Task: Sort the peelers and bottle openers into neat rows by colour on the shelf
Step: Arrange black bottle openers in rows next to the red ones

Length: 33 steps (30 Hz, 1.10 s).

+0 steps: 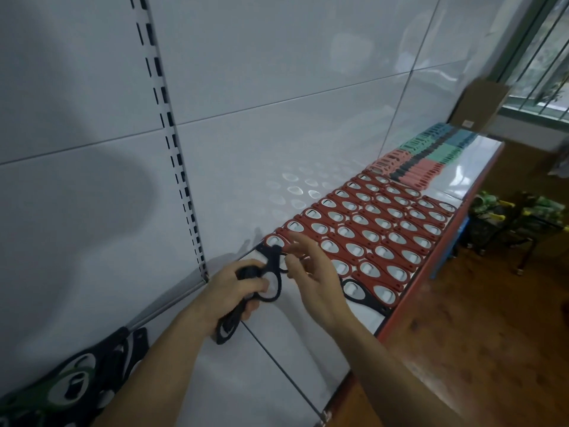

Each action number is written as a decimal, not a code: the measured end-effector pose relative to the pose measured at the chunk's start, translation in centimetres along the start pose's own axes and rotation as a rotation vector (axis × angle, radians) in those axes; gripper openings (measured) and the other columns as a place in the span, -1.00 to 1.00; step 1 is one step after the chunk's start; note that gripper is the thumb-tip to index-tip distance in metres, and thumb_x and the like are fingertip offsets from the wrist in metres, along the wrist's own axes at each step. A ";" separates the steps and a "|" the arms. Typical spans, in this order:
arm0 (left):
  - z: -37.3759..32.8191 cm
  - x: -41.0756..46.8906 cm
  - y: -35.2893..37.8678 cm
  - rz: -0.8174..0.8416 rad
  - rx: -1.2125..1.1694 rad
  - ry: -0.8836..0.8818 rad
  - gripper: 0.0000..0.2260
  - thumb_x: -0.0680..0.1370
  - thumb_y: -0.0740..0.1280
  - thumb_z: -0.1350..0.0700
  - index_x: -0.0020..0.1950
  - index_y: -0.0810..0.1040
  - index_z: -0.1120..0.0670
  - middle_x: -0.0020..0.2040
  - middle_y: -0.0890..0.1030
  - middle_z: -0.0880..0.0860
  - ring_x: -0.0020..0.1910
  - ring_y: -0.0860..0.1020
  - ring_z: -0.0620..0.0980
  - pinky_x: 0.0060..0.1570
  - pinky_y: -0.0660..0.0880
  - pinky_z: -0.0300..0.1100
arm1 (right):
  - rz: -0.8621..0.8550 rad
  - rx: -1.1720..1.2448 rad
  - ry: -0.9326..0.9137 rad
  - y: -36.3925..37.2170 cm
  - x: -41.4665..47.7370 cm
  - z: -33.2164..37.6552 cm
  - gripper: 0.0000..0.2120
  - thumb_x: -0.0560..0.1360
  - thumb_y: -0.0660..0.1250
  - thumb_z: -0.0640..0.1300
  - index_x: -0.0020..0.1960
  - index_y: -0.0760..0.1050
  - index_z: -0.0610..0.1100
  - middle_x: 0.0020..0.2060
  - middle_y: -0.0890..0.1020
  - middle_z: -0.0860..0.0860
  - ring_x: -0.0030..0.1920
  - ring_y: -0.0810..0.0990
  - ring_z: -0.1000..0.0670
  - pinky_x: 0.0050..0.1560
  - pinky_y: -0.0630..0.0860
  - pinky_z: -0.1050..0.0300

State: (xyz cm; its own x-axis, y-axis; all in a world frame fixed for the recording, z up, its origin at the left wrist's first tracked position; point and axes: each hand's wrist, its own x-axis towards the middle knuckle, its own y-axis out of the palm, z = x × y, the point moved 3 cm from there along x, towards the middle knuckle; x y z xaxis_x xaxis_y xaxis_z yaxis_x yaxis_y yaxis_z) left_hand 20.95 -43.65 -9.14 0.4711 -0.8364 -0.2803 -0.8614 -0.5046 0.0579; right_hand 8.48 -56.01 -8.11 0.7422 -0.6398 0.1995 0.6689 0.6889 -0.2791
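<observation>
While the fingers [256,283] of the left hand [237,291] curl round a bunch of black plastic bottle openers [273,260], the right hand [311,272] hovers just beside its upper end, fingers loosely spread and holding nothing. One lone black opener [354,291] lies flat at the near end of the red plastic bottle openers with oval metal insets [369,235], which fill neat rows on the glossy white shelf [277,349]. Beyond them, pink peelers [397,167] and teal peelers [431,146] are ranked. Red appears finished and black barely begun; a loose heap of black and green openers [77,386] waits unsorted. A brown cardboard box [480,103] stands at the far end, its contents hidden.
</observation>
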 end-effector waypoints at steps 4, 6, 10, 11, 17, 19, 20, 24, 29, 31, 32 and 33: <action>-1.2 -0.7 1.1 0.103 0.351 0.067 -0.79 0.52 0.44 0.30 0.07 0.66 0.04 -0.33 0.56 0.02 -0.43 0.47 -0.01 -0.42 0.42 -0.16 | 0.128 -0.071 -0.037 -2.6 0.2 0.5 -0.81 0.59 0.36 -0.29 0.14 0.63 -0.10 -0.14 0.68 0.03 -0.17 0.67 -0.07 -0.11 0.65 0.09; -1.5 -0.1 0.8 0.039 0.624 0.130 -0.58 0.48 0.40 0.30 0.23 0.59 -0.10 -0.06 0.66 -0.09 -0.27 0.57 -0.16 -0.24 0.51 -0.25 | 0.001 -0.030 0.060 -4.0 -0.5 -0.2 -0.89 0.57 0.39 -0.32 -0.02 0.63 -0.13 -0.22 0.69 -0.01 -0.23 0.69 -0.07 -0.14 0.67 0.04; -2.2 1.8 0.5 -0.009 1.214 0.234 -0.35 0.51 0.32 0.27 0.56 0.31 -0.13 0.47 0.41 -0.11 0.31 0.51 -0.03 0.20 0.51 -0.14 | -0.115 -0.318 0.172 -4.7 -2.4 -1.8 -0.86 0.55 0.41 -0.26 -0.06 0.59 -0.03 -0.20 0.66 0.12 -0.21 0.66 0.08 -0.13 0.65 0.22; -2.2 2.0 0.9 0.018 1.317 0.258 -0.32 0.53 0.30 0.27 0.59 0.24 -0.13 0.52 0.32 -0.11 0.35 0.48 0.01 0.19 0.50 -0.14 | -0.104 -0.441 0.172 -4.5 -2.8 -2.1 -0.87 0.55 0.41 -0.23 -0.05 0.58 0.00 -0.17 0.64 0.16 -0.17 0.62 0.12 -0.13 0.62 0.26; -0.9 2.7 1.8 0.017 1.583 0.262 -0.30 0.57 0.31 0.23 0.61 0.14 -0.21 0.54 0.12 0.01 0.26 0.53 0.11 -0.02 0.52 -0.18 | -0.120 -0.797 -0.043 -3.5 -4.3 -2.3 -0.83 0.58 0.36 -0.03 0.15 0.61 0.02 0.05 0.60 0.14 0.04 0.45 0.13 0.05 0.43 0.29; -0.9 2.6 1.6 -0.002 1.575 0.271 -0.33 0.58 0.31 0.20 0.61 0.17 -0.21 0.53 0.13 0.00 0.27 0.53 0.10 0.07 0.58 -0.13 | 0.010 -0.822 -0.099 -3.0 -4.2 -2.4 -0.77 0.60 0.32 -0.03 0.23 0.60 0.03 0.08 0.57 0.13 0.06 0.45 0.11 0.05 0.48 0.24; -0.9 2.6 1.6 -0.005 1.574 0.274 -0.34 0.59 0.31 0.20 0.61 0.18 -0.21 0.52 0.15 -0.01 0.28 0.53 0.10 0.09 0.59 -0.11 | 0.063 -0.844 -0.113 -2.7 -4.1 -2.5 -0.75 0.62 0.28 -0.05 0.27 0.58 0.04 0.08 0.56 0.11 0.05 0.45 0.10 0.04 0.51 0.21; -1.0 2.5 1.6 -0.001 1.566 0.256 -0.36 0.59 0.30 0.19 0.60 0.20 -0.22 0.52 0.18 -0.01 0.27 0.54 0.09 0.05 0.57 -0.11 | 0.104 -0.879 -0.062 -2.5 -3.8 -2.8 -0.65 0.67 0.22 -0.07 0.45 0.45 0.04 0.21 0.50 0.05 0.10 0.48 0.05 0.06 0.56 0.14; -0.8 2.9 1.6 -0.007 1.598 0.252 -0.34 0.59 0.29 0.18 0.62 0.17 -0.21 0.58 0.11 0.00 0.28 0.54 0.13 0.09 0.56 -0.07 | 0.319 -0.908 -0.034 -3.4 -2.3 -1.7 -0.68 0.66 0.27 -0.06 0.39 0.49 -0.04 0.32 0.43 -0.01 0.08 0.54 -0.01 0.09 0.58 0.10; -0.7 3.1 1.5 -0.004 1.593 0.247 -0.34 0.58 0.30 0.18 0.62 0.16 -0.21 0.58 0.11 0.00 0.29 0.53 0.13 0.10 0.57 -0.06 | 0.330 -0.908 -0.018 -3.9 -1.9 -1.4 -0.73 0.63 0.33 -0.06 0.31 0.56 -0.06 0.27 0.47 -0.01 0.11 0.52 -0.01 0.13 0.56 0.11; -0.6 3.2 1.4 -0.005 1.585 0.250 -0.34 0.58 0.30 0.17 0.62 0.17 -0.21 0.58 0.11 0.00 0.30 0.53 0.13 0.11 0.57 -0.06 | 0.325 -0.909 -0.017 -4.0 -1.9 -1.3 -0.74 0.62 0.34 -0.06 0.29 0.56 -0.06 0.25 0.48 -0.01 0.12 0.51 -0.01 0.14 0.55 0.12; -0.5 3.2 1.4 -0.006 1.577 0.255 -0.34 0.58 0.31 0.16 0.61 0.18 -0.21 0.58 0.12 -0.01 0.30 0.53 0.12 0.11 0.58 -0.07 | 0.325 -0.921 -0.025 -3.9 -2.0 -1.3 -0.75 0.63 0.33 -0.06 0.28 0.56 -0.07 0.24 0.49 -0.01 0.12 0.50 -0.01 0.14 0.54 0.11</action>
State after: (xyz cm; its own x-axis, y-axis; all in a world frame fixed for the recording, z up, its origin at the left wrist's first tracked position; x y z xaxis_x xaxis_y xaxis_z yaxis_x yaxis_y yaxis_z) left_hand 21.38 -47.09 -9.42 0.3538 -0.9292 -0.1069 -0.1082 0.0728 -0.9915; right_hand 4.30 -57.84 -8.61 0.8924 -0.4512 -0.0003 0.1451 0.2876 -0.9467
